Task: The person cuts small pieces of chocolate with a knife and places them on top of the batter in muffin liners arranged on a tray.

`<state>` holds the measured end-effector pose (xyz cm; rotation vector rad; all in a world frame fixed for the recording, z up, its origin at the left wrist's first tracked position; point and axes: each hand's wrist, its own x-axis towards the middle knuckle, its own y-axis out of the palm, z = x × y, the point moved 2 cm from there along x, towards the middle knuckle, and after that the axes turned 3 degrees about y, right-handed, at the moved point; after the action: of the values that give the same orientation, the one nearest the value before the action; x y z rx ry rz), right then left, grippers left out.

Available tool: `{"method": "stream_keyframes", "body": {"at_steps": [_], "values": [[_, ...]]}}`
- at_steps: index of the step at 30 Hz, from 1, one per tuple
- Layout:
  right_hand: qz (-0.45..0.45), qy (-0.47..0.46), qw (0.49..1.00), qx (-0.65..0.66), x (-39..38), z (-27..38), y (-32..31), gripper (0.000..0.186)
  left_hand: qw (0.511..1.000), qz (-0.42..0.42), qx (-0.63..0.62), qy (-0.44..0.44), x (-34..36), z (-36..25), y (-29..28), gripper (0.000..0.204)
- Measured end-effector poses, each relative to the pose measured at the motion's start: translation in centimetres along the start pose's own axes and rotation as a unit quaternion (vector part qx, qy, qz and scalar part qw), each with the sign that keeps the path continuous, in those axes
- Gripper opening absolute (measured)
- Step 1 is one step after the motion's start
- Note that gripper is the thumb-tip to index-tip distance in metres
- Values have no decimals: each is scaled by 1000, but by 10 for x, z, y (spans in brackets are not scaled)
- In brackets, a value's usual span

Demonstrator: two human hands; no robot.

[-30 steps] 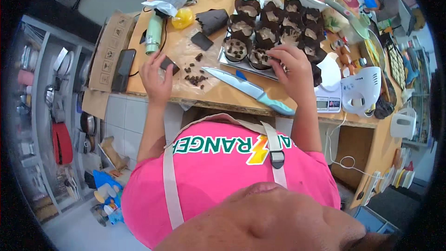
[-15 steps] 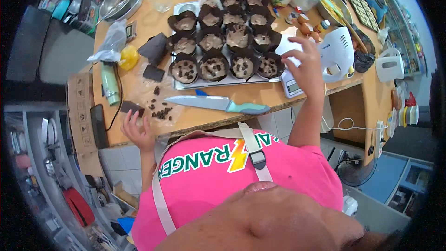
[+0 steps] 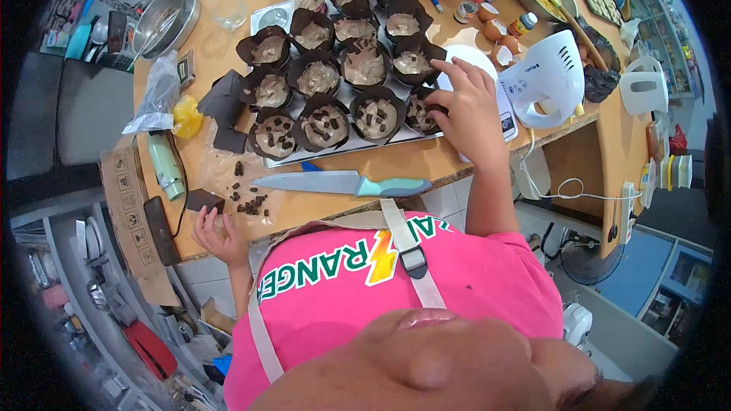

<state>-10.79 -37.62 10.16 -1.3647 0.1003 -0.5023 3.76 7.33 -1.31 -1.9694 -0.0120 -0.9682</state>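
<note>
My right hand reaches over the front right cupcake cup, its fingers apart and touching the cup's right side. That cup holds brown batter dotted with dark chocolate chunks. Beside it in the front row, more dark paper cups, such as one cup, carry similar chunks. The cups stand in rows on a metal tray. My left hand lies open at the table's front edge, just below a dark chocolate block. Several loose chocolate chunks lie on a plastic sheet to its right.
A knife with a green handle lies between the tray and the front edge. Right of the tray are a white kitchen scale, a white hand mixer and eggshells. Metal bowls and a green bottle are at left.
My right hand has come down and left onto the front right cup. My left hand stays near the chocolate block. The whole view has shifted a little.
</note>
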Motion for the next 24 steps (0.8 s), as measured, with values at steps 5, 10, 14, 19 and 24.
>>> {"method": "stream_keyframes", "body": {"at_steps": [5, 10, 14, 19, 24], "values": [[14, -9, 1000, -3, 2, -1, 3, 15, 1000, 7, -1, 2, 1, 0, 0, 27], [18, -18, 1000, -2, 4, -2, 2, 14, 1000, 13, 0, 5, 3, 0, 0, 26], [-2, -25, 1000, 18, 4, -1, -9, 14, 1000, 17, -7, -8, 3, -1, -1, 26], [-63, -29, 996, 58, 4, -3, -25, 15, 1000, 14, -19, -12, 1, 0, -1, 24], [-84, -94, 982, 141, 16, 17, -24, 12, 1000, 11, -13, -9, 3, -2, 0, 22]]}}
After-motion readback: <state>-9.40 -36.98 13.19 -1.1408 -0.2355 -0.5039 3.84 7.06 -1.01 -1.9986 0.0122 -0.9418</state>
